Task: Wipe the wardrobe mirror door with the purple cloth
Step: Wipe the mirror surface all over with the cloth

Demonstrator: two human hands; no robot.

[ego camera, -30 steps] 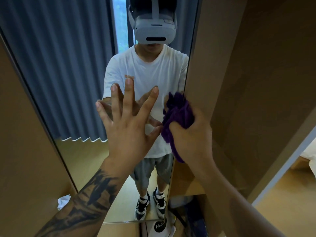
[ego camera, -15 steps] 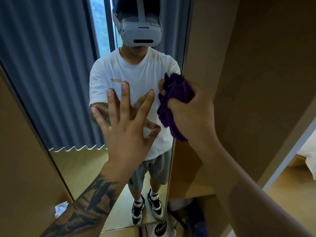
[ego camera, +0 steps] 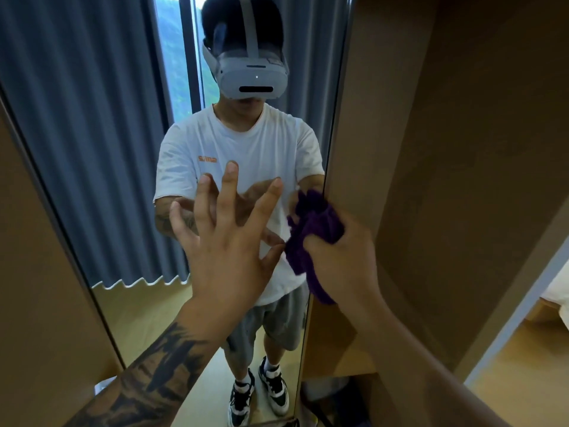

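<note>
The tall mirror door (ego camera: 129,186) fills the left and middle of the head view, reflecting a person in a white shirt and grey curtains. My left hand (ego camera: 228,241) is spread flat, fingertips against the glass at mid height. Right beside it my right hand (ego camera: 341,257) grips the bunched purple cloth (ego camera: 311,235) and holds it against the mirror's right edge. A tail of the cloth hangs below my fist.
A brown wardrobe panel (ego camera: 462,180) stands immediately right of the mirror's edge. Another brown panel (ego camera: 37,303) borders the mirror on the left. Wooden floor (ego camera: 517,374) and a white bed corner (ego camera: 560,297) show at the far right.
My right hand rose with the cloth along the mirror's right edge, then came back down to mid height. The left hand has stayed spread on the glass.
</note>
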